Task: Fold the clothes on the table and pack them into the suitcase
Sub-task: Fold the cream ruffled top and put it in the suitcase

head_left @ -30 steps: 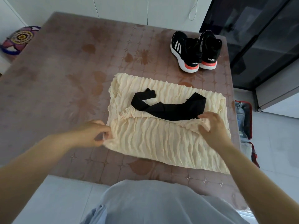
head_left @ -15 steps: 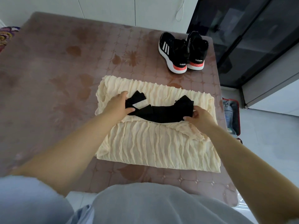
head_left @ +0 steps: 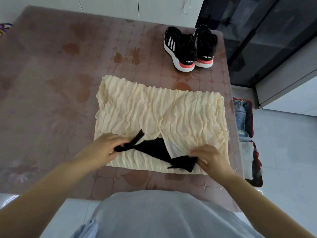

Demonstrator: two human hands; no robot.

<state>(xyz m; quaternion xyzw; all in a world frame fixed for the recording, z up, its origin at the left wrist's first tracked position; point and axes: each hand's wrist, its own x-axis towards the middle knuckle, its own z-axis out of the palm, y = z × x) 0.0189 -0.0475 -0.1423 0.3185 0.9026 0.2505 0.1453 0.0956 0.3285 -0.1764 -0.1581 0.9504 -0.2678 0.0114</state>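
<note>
- our left hand [head_left: 104,148] fingers pinch the black strap [head_left: 152,149] at its left end
- right hand [head_left: 209,158] fingers pinch its right end
- strap lies across the near edge of the cream top [head_left: 154,109]

Left hand [head_left: 104,148] pinching black strap [head_left: 151,149], right hand [head_left: 209,158] pinching its other end

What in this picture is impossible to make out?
- Suitcase: the head view shows only a strip. The table hides the rest, and the contents are blurred.
- Black band: its ends vanish inside the left hand and right hand. It's unclear whether it is attached to the cream garment.
- Table's near edge: partly covered by the person's grey top.
</note>
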